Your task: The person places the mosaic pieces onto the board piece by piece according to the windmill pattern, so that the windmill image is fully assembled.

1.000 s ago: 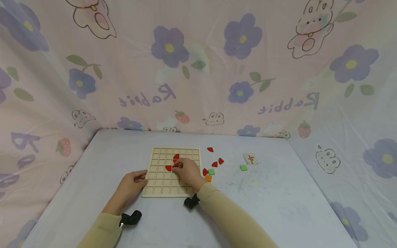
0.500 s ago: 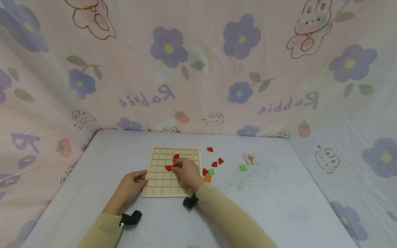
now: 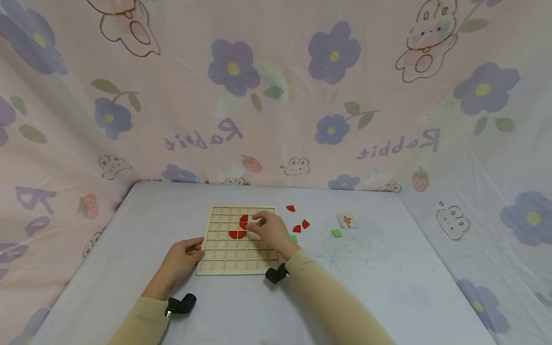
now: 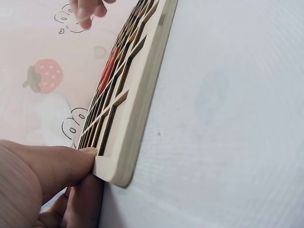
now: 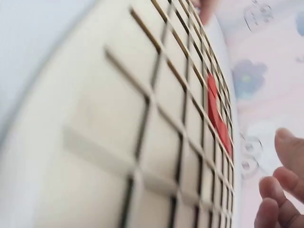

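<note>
A pale wooden grid board (image 3: 215, 261) lies flat on the white table. Near its middle sit red rounded pieces (image 3: 237, 235), with more red pieces (image 3: 244, 222) just behind them. My left hand (image 3: 181, 258) grips the board's left edge; in the left wrist view the thumb (image 4: 71, 166) lies on the rim and the fingers sit below it. Over the board, right of the red pieces, hovers my right hand (image 3: 272, 231). Its fingers are loosely bent, and nothing shows between them in the right wrist view, where the red pieces (image 5: 218, 121) lie in the grid.
Right of the board are loose red quarter-round pieces (image 3: 305, 224) and a green square (image 3: 293, 238) partly covered by my right hand. Further right lie another green square (image 3: 337, 233) and a small card with a printed grid (image 3: 347, 221). A patterned curtain (image 3: 276, 110) surrounds the table.
My right hand has lifted off the red pieces and moved slightly right, its fingers parting. A red piece once under its fingertips now shows in the grid. My left hand stays put.
</note>
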`<state>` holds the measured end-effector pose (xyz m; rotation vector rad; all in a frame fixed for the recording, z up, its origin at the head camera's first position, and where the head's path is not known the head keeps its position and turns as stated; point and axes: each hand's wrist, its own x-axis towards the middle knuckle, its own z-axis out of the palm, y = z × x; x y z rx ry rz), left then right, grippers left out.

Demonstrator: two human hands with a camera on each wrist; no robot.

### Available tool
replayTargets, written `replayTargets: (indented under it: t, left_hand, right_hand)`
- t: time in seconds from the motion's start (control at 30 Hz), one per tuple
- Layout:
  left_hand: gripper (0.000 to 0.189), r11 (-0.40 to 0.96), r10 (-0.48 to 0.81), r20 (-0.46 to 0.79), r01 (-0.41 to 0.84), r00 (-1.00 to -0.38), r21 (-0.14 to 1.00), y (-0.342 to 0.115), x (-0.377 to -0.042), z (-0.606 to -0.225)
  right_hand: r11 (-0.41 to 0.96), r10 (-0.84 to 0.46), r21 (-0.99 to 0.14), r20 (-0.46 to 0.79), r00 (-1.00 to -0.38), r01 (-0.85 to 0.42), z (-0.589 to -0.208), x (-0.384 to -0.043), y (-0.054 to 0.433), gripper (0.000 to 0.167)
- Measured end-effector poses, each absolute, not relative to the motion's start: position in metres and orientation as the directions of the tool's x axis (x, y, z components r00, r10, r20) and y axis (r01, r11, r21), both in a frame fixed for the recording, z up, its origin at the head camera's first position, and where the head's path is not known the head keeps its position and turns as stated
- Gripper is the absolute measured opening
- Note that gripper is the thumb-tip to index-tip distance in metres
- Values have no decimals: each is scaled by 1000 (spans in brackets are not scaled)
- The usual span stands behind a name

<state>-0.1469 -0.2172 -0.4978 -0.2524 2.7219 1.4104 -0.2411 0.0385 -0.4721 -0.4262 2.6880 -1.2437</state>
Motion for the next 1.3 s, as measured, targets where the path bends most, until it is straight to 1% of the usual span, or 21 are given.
replayTargets:
  t: [0.07, 0.13, 0.33, 0.6, 0.83, 1.03, 1.3]
  left_hand:
    - [44, 572, -111, -129, -169, -985, 803, -217, -147, -498]
    - [44, 572, -107, -124, -163, -987, 804, -218, -147, -499]
    - [45, 580, -103, -118, -156, -988, 800, -219, -148, -501]
    - [45, 576, -107, -117, -157, -987, 802, -220, -148, -503]
    - [45, 569, -105, -126, -164, -986, 806, -219, -148, -502]
    - [45, 571, -109, -133, -172, -985, 803, -218, -147, -500]
    - [45, 569, -113, -137, -177, -984, 803, -218, -147, -500]
  right_hand:
    - [593, -297, -784, -1, -955, -184, -467, -246, 54, 42]
    - [596, -280, -782, 11, -960, -183, -465, -251, 69, 45]
    - [648, -217, -742, 35, -976, -171, -462, -260, 106, 45]
    - [670, -72, -742, -30, -997, -26, -471, -267, 145, 45]
    - [625, -22, -781, -31, -999, 11, -480, -270, 178, 43]
    - [643, -36, -766, -38, -999, 6, -490, -269, 188, 37]
    - [673, -18, -740, -51, -999, 26, -499, -270, 179, 30]
